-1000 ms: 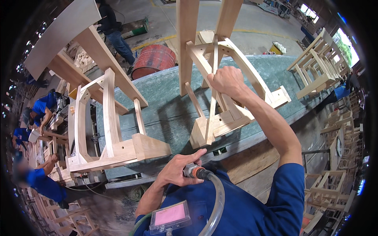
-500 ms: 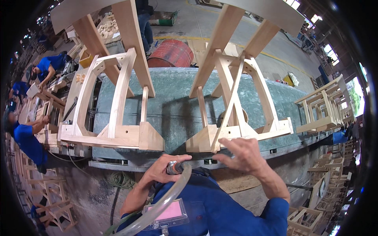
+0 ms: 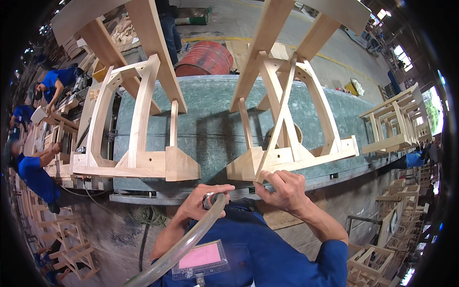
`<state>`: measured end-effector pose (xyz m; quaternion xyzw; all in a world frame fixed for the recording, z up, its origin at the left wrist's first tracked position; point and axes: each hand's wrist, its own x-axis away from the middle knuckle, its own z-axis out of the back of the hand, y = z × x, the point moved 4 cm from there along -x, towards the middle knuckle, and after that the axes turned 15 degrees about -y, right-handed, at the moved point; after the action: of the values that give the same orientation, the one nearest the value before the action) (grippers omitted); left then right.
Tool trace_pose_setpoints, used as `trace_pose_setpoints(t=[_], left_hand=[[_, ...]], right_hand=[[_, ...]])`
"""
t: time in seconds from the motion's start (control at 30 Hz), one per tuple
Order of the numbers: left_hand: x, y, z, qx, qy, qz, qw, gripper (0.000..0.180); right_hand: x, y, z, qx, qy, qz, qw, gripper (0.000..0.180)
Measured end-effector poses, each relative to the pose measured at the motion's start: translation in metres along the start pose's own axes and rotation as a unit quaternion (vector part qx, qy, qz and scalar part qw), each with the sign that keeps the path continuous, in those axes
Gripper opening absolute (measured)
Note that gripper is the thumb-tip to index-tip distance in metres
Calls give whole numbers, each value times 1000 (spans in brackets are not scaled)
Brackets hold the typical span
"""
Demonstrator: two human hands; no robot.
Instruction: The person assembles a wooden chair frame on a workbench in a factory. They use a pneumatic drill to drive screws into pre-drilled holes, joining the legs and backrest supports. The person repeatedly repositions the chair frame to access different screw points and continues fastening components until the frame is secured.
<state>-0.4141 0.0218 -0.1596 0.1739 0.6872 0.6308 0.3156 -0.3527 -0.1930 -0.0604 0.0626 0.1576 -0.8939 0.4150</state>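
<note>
My left hand (image 3: 195, 203) is wrapped round a small air tool (image 3: 209, 201), mostly hidden in the palm, so its kind does not show. A clear hose (image 3: 184, 248) runs from it down past my lap. With thumb and fingers, my right hand (image 3: 287, 193) pinches the near end of a thin wooden strip (image 3: 276, 125). The strip slants away across the right-hand wooden chair frame (image 3: 241, 167), its far end at the frame's upper rail. To the left stands a second, similar chair frame (image 3: 183, 165). Both frames rest on a green worktable (image 3: 215, 107).
A red drum (image 3: 205, 58) lies beyond the table, near a standing person's legs (image 3: 168, 36). Co-workers in blue (image 3: 36, 174) handle wood at the left. More wooden frames (image 3: 394, 122) stand at the right. A coiled hose (image 3: 148, 216) lies on the floor.
My right hand, held with its fingers apart near the strip, has closed on the strip's near end. My left hand still holds the tool. The view has shifted slightly.
</note>
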Motion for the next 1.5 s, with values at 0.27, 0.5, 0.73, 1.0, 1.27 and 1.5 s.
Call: trace_pose_setpoints(t=[0.27,0.5,0.73,1.0,1.27,1.5], left_hand=[[20,-34,-12,39,-4,61,997,74],[31,-96,-16,37,45,235,970,36],[49,-147,-31,33,-57,330,942,25],[41,-149,-51,-187,-244,191,932,43],[32,-153,-50,-185,-244,223,926,42],[21,-167,-53,-188,-235,237,924,42]], right_hand=[[11,0,-11,-119,33,-88,988,17],[30,-5,-5,-137,-20,-97,986,36],[12,-2,4,-140,133,-134,972,48],[-37,64,5,-84,81,-315,942,53],[-55,63,-10,-100,41,-356,928,38],[-45,66,-7,-98,76,-365,923,36]])
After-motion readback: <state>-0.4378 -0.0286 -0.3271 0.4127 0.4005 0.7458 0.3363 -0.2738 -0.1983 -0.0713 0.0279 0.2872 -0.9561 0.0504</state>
